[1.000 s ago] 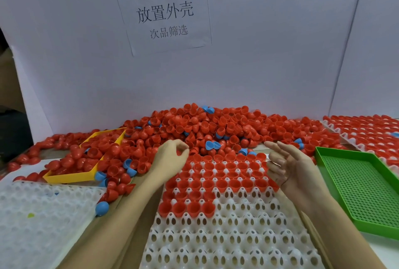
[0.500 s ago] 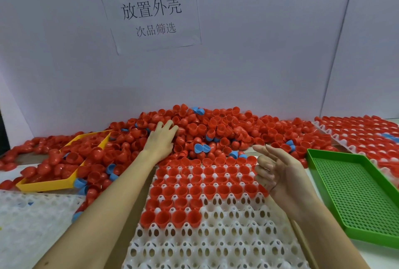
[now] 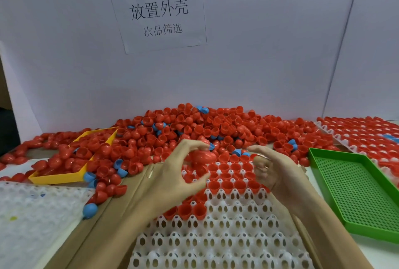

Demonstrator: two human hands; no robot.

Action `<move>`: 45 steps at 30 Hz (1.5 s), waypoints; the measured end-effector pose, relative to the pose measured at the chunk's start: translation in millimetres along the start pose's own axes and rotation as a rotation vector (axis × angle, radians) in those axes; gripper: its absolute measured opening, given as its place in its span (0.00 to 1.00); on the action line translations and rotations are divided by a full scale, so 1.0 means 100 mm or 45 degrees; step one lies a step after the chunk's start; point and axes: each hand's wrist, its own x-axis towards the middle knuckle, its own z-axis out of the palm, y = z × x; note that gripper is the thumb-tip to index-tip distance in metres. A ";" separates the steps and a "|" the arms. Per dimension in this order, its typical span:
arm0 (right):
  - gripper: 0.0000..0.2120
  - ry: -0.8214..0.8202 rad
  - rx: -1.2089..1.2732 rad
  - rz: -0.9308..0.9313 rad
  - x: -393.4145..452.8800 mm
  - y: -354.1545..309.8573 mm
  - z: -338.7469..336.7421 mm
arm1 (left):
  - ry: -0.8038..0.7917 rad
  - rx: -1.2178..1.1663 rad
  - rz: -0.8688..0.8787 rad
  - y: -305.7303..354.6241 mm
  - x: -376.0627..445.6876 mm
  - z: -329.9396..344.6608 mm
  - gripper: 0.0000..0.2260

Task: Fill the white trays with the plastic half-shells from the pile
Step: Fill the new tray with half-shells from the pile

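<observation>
A big pile of red half-shells [image 3: 194, 130], with a few blue ones mixed in, lies against the back wall. In front of me is a white tray [image 3: 216, 242] whose far rows hold red shells, open side up. My left hand [image 3: 179, 173] hovers over the tray's far left part, its fingers and thumb curled round red half-shells [image 3: 203, 157]. My right hand [image 3: 274, 169] is beside it over the filled rows, fingers loosely curled, palm toward the left hand. I see nothing in it.
A yellow tray [image 3: 58, 177] half buried in shells sits at the left, and an empty white tray [image 3: 32, 214] lies at the near left. A green perforated tray [image 3: 358, 193] stands on the right, with a filled white tray [image 3: 362, 132] behind it.
My left hand reached into the pile, then came back over the tray with red shells in it. My right hand has moved left, closer to the left hand.
</observation>
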 end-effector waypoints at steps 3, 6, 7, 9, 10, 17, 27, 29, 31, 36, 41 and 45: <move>0.16 -0.260 -0.495 -0.018 -0.11 0.00 0.13 | -0.085 -0.122 0.009 0.25 -0.12 0.11 0.27; 0.19 -0.352 -0.702 -0.106 -0.18 0.05 0.24 | -0.151 -0.182 0.031 0.36 -0.13 0.10 0.27; 0.19 -0.338 -0.710 -0.145 -0.18 0.05 0.27 | -0.155 -0.179 0.043 0.37 -0.13 0.07 0.27; 0.17 -0.331 -0.671 -0.200 -0.17 0.05 0.30 | -0.146 -0.217 0.018 0.36 -0.13 0.02 0.26; 0.15 -0.336 -0.644 -0.216 -0.17 0.05 0.30 | -0.138 -0.254 -0.008 0.36 -0.12 0.00 0.25; 0.12 -0.281 -0.557 -0.179 -0.14 0.11 0.30 | 0.047 -0.316 -0.116 0.34 -0.11 -0.02 0.14; 0.22 0.125 -0.492 -0.171 0.10 0.01 0.03 | 0.073 -0.508 -0.267 0.16 -0.09 -0.14 0.10; 0.33 0.176 -0.525 -0.234 0.15 0.00 -0.07 | 0.061 -0.495 -0.261 0.18 -0.09 -0.15 0.10; 0.43 0.224 -0.470 -0.251 0.16 0.03 -0.15 | 0.044 -0.494 -0.262 0.19 -0.09 -0.15 0.10; 0.42 0.274 -0.378 -0.277 0.15 0.10 -0.16 | 0.015 -0.557 -0.280 0.21 -0.10 -0.14 0.10; 0.14 0.163 -0.600 -0.341 0.08 0.10 -0.01 | -0.004 -0.525 -0.326 0.25 -0.12 -0.08 0.11; 0.12 0.119 -1.173 -0.489 0.09 0.16 0.10 | -0.006 -0.446 -0.328 0.28 -0.13 -0.03 0.11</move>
